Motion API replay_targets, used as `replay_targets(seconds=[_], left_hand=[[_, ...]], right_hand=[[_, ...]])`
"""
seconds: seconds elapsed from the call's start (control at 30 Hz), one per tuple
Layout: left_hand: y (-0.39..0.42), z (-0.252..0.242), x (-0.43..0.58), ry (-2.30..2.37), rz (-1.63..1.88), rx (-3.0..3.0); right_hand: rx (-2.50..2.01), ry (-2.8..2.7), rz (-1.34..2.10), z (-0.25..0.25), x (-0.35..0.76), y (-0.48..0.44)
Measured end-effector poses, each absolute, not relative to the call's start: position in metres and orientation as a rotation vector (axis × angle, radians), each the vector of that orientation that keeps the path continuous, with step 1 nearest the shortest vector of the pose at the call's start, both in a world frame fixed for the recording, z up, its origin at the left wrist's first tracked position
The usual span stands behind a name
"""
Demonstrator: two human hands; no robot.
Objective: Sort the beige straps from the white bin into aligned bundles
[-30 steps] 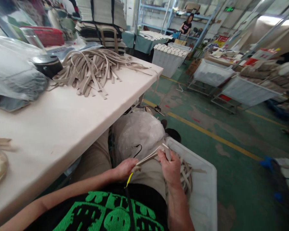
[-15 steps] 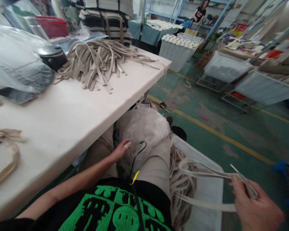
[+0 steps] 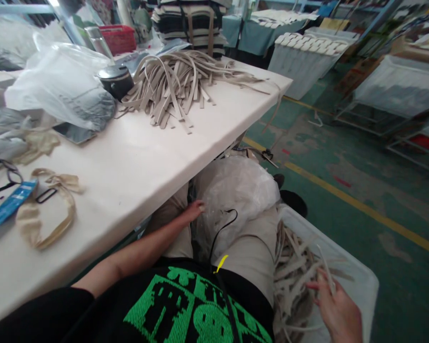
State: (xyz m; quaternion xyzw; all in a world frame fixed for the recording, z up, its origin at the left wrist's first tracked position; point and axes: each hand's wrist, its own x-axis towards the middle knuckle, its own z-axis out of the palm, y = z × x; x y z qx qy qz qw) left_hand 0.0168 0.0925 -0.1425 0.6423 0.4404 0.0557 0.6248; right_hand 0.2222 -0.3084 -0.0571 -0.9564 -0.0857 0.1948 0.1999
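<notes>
My right hand is over a translucent white plastic bin at my right side. It is closed on a beige fabric strip that sticks up past the fingers. Below it in the bin lies a tangle of similar strips. My left hand is by my lap, at the left edge of a crumpled clear plastic bag lying there. Its fingers look curled, with something pale at the tips that I cannot make out.
On the white table lie a heap of beige strips, a dark lidded pot, a filled plastic bag, a blue packet and a tan band. Wheeled bins stand across the green floor.
My right hand has moved left and inward over the bin, bringing down the strips that stretched out of it. My left hand stays by the bag. The view has turned left.
</notes>
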Motion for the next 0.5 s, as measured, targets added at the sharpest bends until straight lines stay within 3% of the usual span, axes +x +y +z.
replay_targets(seconds=[0.23,0.5], left_hand=[[0.053,-0.162,0.031,0.793,-0.046,1.706],[0.058,-0.174,0.052,0.767,-0.020,1.664]], right_hand=[[-2.540,-0.614,0.672,-0.095,0.151,-0.212],[-2.645,-0.691,0.612,-0.108,0.139,-0.198]])
